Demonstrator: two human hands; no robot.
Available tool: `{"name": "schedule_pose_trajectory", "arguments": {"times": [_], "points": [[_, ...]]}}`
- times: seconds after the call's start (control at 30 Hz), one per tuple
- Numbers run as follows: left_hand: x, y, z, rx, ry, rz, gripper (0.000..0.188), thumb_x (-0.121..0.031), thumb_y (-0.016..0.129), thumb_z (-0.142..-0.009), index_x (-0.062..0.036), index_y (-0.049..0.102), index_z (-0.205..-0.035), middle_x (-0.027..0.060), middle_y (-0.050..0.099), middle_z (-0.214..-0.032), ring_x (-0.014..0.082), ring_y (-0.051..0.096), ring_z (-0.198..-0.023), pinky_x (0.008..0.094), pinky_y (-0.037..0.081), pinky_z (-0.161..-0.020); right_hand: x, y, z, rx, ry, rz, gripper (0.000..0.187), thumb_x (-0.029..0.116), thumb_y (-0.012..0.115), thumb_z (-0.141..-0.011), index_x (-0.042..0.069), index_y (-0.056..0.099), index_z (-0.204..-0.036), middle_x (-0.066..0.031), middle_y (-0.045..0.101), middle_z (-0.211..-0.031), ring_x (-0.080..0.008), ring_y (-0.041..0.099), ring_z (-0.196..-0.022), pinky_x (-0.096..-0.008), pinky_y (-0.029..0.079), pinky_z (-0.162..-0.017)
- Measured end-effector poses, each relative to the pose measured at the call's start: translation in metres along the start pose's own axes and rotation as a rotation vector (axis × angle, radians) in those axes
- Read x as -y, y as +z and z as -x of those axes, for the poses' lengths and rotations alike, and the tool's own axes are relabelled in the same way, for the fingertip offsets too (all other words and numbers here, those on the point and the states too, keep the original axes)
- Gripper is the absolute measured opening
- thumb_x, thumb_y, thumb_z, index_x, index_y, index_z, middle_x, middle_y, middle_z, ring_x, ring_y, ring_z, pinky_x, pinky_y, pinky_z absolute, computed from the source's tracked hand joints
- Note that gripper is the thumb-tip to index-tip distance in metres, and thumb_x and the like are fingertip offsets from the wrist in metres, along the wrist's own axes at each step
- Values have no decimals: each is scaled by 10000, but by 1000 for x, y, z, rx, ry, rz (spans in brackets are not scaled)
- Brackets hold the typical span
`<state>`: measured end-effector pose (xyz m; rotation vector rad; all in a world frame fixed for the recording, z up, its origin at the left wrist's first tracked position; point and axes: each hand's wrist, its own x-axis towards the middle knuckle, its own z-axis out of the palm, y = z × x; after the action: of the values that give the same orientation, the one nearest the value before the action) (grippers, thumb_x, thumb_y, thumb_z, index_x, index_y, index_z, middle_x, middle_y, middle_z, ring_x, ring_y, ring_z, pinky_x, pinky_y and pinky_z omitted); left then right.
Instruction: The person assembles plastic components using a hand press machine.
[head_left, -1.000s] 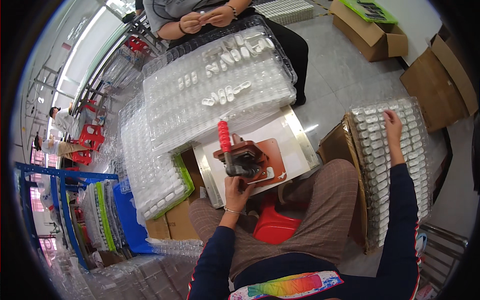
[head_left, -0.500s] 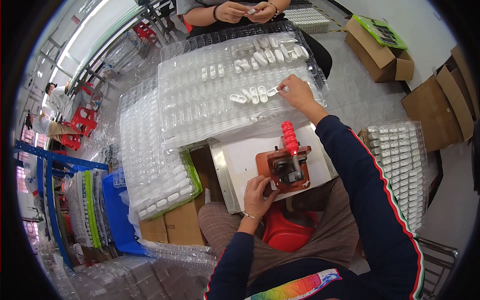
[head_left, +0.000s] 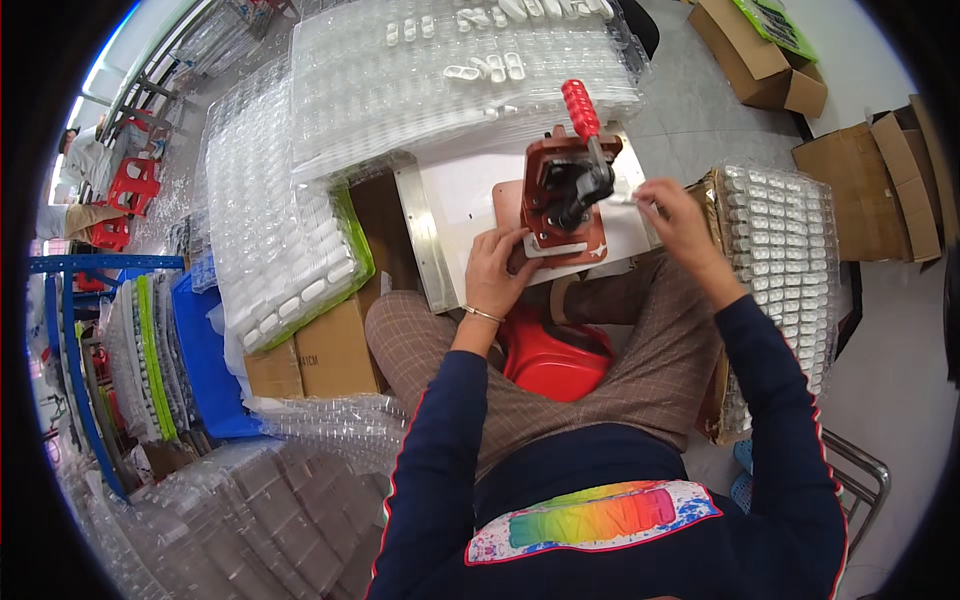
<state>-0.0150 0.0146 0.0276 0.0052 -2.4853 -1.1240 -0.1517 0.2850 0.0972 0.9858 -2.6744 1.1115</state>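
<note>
- Fingers, right: mine are pinched narrow on a small white piece [head_left: 624, 195], just right of the press [head_left: 562, 190]. Blur hides its exact outline.
- Fingers, left: my left hand [head_left: 490, 272] is at the near-left corner of the press, fingertips beside a white strip [head_left: 557, 249] at its near edge. I cannot tell whether they grip it.
- Hazard, pinching: my left fingers could be caught if the red handle [head_left: 579, 108], above the press, came down while they stayed near the base.
- Hazard, dropping: the small white piece could slip onto the worktop [head_left: 455, 185] right of the press, because only my fingertips hold it.
- Hazard, misalignment: the white strip could sit crooked if my left fingers nudged it.
- Change, right hand: half a second ago my right hand [head_left: 682, 228] was beyond the press, at the row of white shells [head_left: 495, 68] on the tray stack [head_left: 350, 130]; it is now beside the press, and the row's right-end shell is gone.
- Change, left hand: none evident; it remains at the press's near-left corner.
</note>
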Motion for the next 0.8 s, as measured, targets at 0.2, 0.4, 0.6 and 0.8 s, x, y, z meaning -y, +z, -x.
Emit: {"name": "schedule_pose_trajectory", "arguments": {"times": [0.2, 0.4, 0.6, 0.8], "points": [[-2, 1, 6, 25, -17, -16, 470, -162, 809, -698, -90, 642, -1131, 89, 609, -1084, 294, 546, -1047, 381, 476, -905, 47, 60, 35, 72, 92, -217, 142, 98, 678, -843, 35, 649, -967, -109, 612, -1024, -288, 608, -950, -354, 487, -830], [-5, 0, 8, 35, -42, -25, 474, -149, 803, -714, -73, 623, -1146, 100, 598, -1109, 302, 539, -1064, 377, 477, -917, 60, 89, 36, -8, 41, -28, 203, 131, 701, -799, 26, 651, -964, -99, 594, -1065, -306, 549, -996, -381, 457, -852], [-5, 1, 10, 3, -20, -28, 467, -168, 793, -714, -115, 646, -1154, 77, 610, -1075, 288, 551, -1032, 381, 477, -897, 49, 79, 40, -57, 152, -297, 232, 108, 678, -819, 21, 651, -1033, -115, 612, -1070, -286, 578, -1005, -361, 462, -870], [-4, 1, 9, 7, -19, -30, 473, -179, 795, -712, -117, 646, -1157, 80, 611, -1072, 290, 551, -1030, 383, 476, -899, 75, 1, -81, -187, 244, -857, 337, 270, 558, -975, 5, 659, -1158, -52, 676, -1052, -120, 601, -957, -275, 455, -887]]}}
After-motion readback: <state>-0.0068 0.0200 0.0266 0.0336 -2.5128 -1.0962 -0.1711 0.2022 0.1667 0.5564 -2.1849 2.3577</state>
